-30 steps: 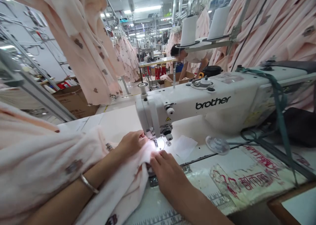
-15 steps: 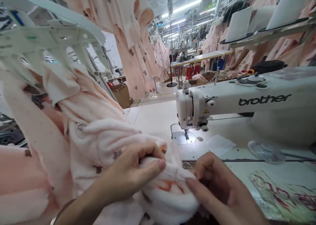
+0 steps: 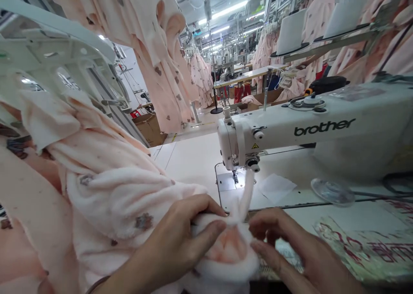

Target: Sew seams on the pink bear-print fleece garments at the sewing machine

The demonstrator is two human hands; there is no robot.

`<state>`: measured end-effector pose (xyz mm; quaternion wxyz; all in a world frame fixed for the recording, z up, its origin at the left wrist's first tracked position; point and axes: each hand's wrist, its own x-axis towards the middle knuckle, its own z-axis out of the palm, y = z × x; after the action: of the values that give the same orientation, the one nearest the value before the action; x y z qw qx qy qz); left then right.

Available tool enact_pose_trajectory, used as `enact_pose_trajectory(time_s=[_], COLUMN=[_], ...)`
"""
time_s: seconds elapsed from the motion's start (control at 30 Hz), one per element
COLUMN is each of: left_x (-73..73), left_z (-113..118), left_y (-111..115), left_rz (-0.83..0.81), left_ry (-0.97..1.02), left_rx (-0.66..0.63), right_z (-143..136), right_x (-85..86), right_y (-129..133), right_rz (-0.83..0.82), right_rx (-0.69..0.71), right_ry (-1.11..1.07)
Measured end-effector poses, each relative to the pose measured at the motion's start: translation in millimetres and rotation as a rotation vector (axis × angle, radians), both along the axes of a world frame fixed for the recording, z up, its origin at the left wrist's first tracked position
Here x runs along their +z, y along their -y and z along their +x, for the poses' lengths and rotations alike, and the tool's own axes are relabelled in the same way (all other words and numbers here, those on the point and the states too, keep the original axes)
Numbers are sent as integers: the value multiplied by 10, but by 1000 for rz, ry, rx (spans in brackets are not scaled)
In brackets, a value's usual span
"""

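A fluffy pale pink garment [image 3: 129, 199] with small brown prints hangs from a white clamp rack at the left and reaches across to the table's front edge. My left hand [image 3: 180, 238] pinches the rim of its round opening between thumb and fingers. At the opening's right side is my right hand [image 3: 277, 242], thumb and fingers apart, fingertips by the fluffy edge. A narrow fluffy strip [image 3: 248, 193] stands up from the rim between my hands, in front of the needle area of the white sewing machine [image 3: 322, 122].
On the machine table [image 3: 190, 152] lie a white scrap [image 3: 276, 187] and a clear plastic disc [image 3: 332, 191]. White thread cones [image 3: 292, 31] stand at the upper right. Pink garments [image 3: 164, 83] hang behind the table. A cardboard box [image 3: 150, 128] is beyond its left side.
My right hand's fingers have parted from the fabric they pinched. The strip now stands up and the opening shows wider. The view has shifted right, and a person's arms behind are no longer seen.
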<state>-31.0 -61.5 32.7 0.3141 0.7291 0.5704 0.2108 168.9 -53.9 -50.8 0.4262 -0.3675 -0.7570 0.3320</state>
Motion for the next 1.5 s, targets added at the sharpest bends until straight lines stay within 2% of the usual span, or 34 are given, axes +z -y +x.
enact_pose_trajectory(time_s=[0.07,0.1,0.13,0.17,0.2,0.27,0.33,0.37,0.43,0.47,0.57,0.67,0.73,0.8,0.93,1.03,1.13,1.2,1.33,1.4,1.5], left_x=[-6,-12,-27,-56,-106,-269,-486,-587,-712,-718,-540,-337,-329,-409,-562,-577,-583,-609,-735,-820,-921], left_z=[68,106,137,154,152,77,-64,-136,-217,-209,12,312,419,441,382,343,288,225,75,33,49], left_y=[-32,-58,-98,-157,-239,-474,-773,-921,-1141,-1189,-1056,-716,-560,-510,-578,-628,-699,-793,-1072,-1209,-1359], left_rz=[38,49,61,69,69,50,74,130,244,285,280,100,-2,-56,-220,-342,-349,-343,-318,-348,-426], left_ry=[-29,-38,-39,-34,-26,-29,-140,-239,-388,-422,-372,-299,-319,-306,-113,-31,-6,34,91,60,-23], left_rx=[-78,-135,-198,-263,-325,-414,-419,-385,-313,-287,-307,-462,-509,-468,-312,-260,-230,-219,-202,-131,-18], right_z=[93,134,169,197,217,238,233,222,188,167,118,113,132,159,198,192,166,141,57,4,-65], right_x=[100,151,194,223,233,188,69,-5,-142,-190,-226,-169,-144,-143,-147,-128,-115,-112,-135,-174,-270], right_y=[-56,-82,-106,-127,-145,-174,-196,-203,-205,-201,-173,-141,-128,-125,-140,-179,-293,-433,-825,-1031,-1290], right_rz=[414,545,576,502,339,-122,-546,-698,-862,-894,-899,-864,-829,-796,-735,-674,-631,-636,-768,-795,-729], right_rx=[-125,-125,-87,-25,30,86,93,103,122,132,108,18,-45,-109,-108,-80,-33,40,173,165,67], right_ry=[181,251,301,332,339,312,244,198,86,33,-62,-49,-17,19,71,111,91,52,71,160,295])
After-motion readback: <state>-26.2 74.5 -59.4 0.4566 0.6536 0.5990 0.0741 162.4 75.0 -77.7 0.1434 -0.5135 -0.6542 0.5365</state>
